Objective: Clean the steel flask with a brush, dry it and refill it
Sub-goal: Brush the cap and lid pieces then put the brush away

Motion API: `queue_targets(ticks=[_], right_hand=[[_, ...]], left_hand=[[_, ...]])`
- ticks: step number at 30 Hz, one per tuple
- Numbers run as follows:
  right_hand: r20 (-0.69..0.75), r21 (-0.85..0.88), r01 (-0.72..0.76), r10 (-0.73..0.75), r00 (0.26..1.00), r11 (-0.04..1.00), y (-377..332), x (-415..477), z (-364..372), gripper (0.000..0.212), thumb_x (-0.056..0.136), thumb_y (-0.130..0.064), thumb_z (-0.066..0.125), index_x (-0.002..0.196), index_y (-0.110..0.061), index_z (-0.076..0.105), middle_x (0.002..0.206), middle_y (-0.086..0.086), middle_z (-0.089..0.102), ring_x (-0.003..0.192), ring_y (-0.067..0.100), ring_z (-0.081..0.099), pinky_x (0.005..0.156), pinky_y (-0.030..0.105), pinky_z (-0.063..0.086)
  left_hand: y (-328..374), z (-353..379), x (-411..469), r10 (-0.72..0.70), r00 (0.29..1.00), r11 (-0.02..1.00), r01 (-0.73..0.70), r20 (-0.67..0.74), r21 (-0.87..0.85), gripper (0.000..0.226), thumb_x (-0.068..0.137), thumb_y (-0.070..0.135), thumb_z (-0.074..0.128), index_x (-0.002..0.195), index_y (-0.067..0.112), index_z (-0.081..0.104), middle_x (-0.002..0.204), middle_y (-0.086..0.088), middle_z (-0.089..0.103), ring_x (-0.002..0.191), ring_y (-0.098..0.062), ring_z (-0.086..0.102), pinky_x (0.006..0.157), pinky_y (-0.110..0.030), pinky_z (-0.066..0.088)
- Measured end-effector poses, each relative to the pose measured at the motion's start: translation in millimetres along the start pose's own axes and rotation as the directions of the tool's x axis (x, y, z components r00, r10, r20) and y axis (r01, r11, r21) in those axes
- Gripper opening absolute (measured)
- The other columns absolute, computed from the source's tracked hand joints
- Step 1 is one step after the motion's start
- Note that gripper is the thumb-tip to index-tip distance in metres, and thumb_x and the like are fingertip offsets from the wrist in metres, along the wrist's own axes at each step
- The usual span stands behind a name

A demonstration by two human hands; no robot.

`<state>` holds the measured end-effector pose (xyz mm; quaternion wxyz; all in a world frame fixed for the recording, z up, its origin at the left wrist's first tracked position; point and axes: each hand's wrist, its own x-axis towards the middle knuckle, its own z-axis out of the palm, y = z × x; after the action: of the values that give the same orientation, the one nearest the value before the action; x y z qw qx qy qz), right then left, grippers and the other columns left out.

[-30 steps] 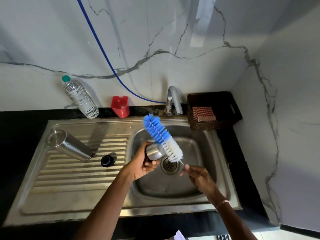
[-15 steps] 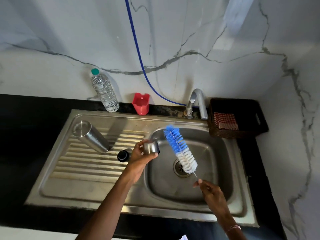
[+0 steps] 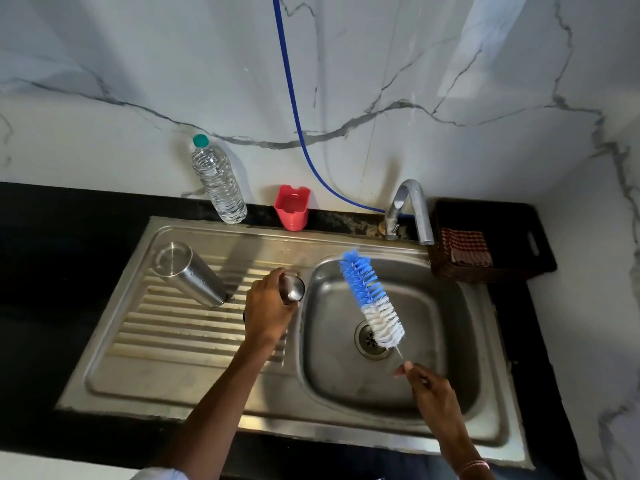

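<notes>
Brushed-steel cylindrical flask [image 3: 188,273] rests tilted on the ribbed drainboard of the steel sink [image 3: 207,393], its flat round end facing up. Left hand [image 3: 268,313], fingers curled around a small polished steel cap [image 3: 293,289], sits at the basin's left edge. Right hand [image 3: 433,393] pinches the thin wire stem of a blue-and-white bristle brush [image 3: 372,299] above the open basin. Ridged plastic bottle [image 3: 218,181], red cup [image 3: 292,207], curved tap [image 3: 410,209] and woven basket [image 3: 491,268] line the black desk [image 3: 62,244] by the marble wall.

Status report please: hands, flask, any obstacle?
Left hand grips small steel cup. Right hand pinches blue-white bottle brush over basin. Steel flask on drainboard, untouched. Nothing blocks.
</notes>
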<state>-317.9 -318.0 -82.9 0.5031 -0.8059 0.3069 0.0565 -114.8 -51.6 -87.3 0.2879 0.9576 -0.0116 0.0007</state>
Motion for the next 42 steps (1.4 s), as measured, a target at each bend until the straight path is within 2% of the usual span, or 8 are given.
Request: queue_targets(ticks=[6,15,21,27,31,37,40,42], right_hand=[[0.002,-0.012,-0.004,0.004,1.0,1.0,7.0,1.8,13.6,0.027,0.099,-0.047,0.054,0.091,-0.037,0.077,0.051,-0.008,0.027,0.049,0.009,0.031,0.057,0.025,0.028],[-0.023,-0.031,-0.036,0.036,0.999,0.999,8.5,-3.7,18.3,0.023,0.097,-0.046,0.057,0.083,-0.046,0.076,0.052,0.003,0.049,0.052,0.008,0.046,0.059,0.028,0.04],[-0.002,-0.029,-0.052,0.052,0.999,0.998,1.3,-6.6,15.7,0.023,0.099,-0.041,0.058,0.087,-0.043,0.077,0.045,-0.007,0.037,0.045,0.004,0.036,0.058,0.025,0.033],[0.01,-0.087,-0.01,0.011,1.0,0.996,-28.7,-9.1,11.9,0.025,0.097,-0.048,0.054,0.086,-0.044,0.076,0.05,-0.011,0.054,0.051,0.004,0.052,0.06,0.027,0.043],[0.015,-0.19,0.113,-0.112,0.994,0.975,-62.4,-1.1,9.3,0.018,0.097,-0.047,0.056,0.087,-0.034,0.063,0.059,-0.015,0.063,0.055,0.004,0.055,0.063,0.032,0.046],[0.038,-0.496,0.452,-0.502,0.864,0.741,-178.4,30.4,-6.0,0.011,0.097,-0.03,0.059,0.103,-0.025,0.066,0.068,-0.005,0.063,0.065,0.024,0.064,0.058,0.039,0.05],[0.07,-0.739,0.428,-0.572,0.817,0.52,-248.9,36.4,-17.7,0.025,0.098,-0.028,0.056,0.123,-0.03,0.059,0.085,0.008,0.07,0.079,0.036,0.069,0.063,0.04,0.051],[0.099,-0.872,0.362,-0.607,0.789,0.328,-288.5,41.6,-20.5,0.03,0.096,-0.02,0.055,0.123,-0.033,0.055,0.085,0.009,0.066,0.078,0.037,0.067,0.06,0.037,0.044]], left_hand=[[-12.3,-9.6,34.0,-0.043,0.98,0.948,-0.021,0.192,0.319,0.062,0.081,0.025,0.081,0.138,0.023,0.056,0.128,-0.008,0.066,0.117,-0.033,0.062,0.091,-0.044,0.055],[-24.4,3.2,43.6,-0.059,0.964,0.911,-0.055,0.26,0.41,0.064,0.086,0.029,0.077,0.143,0.019,0.049,0.138,-0.008,0.058,0.125,-0.032,0.056,0.095,-0.042,0.053],[-32.6,3.6,38.0,-0.01,0.979,0.937,-0.061,0.202,0.343,0.093,0.079,0.036,0.086,0.154,0.014,0.036,0.157,-0.01,0.041,0.143,-0.032,0.04,0.111,-0.046,0.044],[-34.7,1.3,10.6,-0.167,0.984,0.926,0.135,0.063,0.353,0.097,0.065,0.057,0.09,0.138,0.011,0.045,0.134,-0.013,0.056,0.125,-0.035,0.054,0.095,-0.049,0.053],[-38.7,5.4,-12.9,-0.244,0.967,0.909,0.203,0.072,0.363,0.077,0.076,0.04,0.086,0.136,0.012,0.047,0.134,-0.013,0.053,0.124,-0.034,0.054,0.09,-0.045,0.056],[-55.5,1.1,-17.6,-0.192,0.98,0.974,0.184,0.056,0.13,0.047,0.093,0.033,0.073,0.136,0.018,0.059,0.128,-0.014,0.06,0.116,-0.033,0.059,0.093,-0.043,0.053],[-59.7,-0.5,-17.0,-0.2,0.98,0.957,0.194,-0.003,-0.214,0.039,0.096,0.04,0.069,0.128,0.017,0.066,0.12,-0.011,0.066,0.11,-0.029,0.063,0.091,-0.036,0.051],[-54.3,-2.9,-22.9,-0.261,0.965,0.806,0.22,0.004,-0.549,0.034,0.096,0.045,0.068,0.12,0.021,0.069,0.113,-0.006,0.07,0.104,-0.026,0.07,0.085,-0.041,0.061]])
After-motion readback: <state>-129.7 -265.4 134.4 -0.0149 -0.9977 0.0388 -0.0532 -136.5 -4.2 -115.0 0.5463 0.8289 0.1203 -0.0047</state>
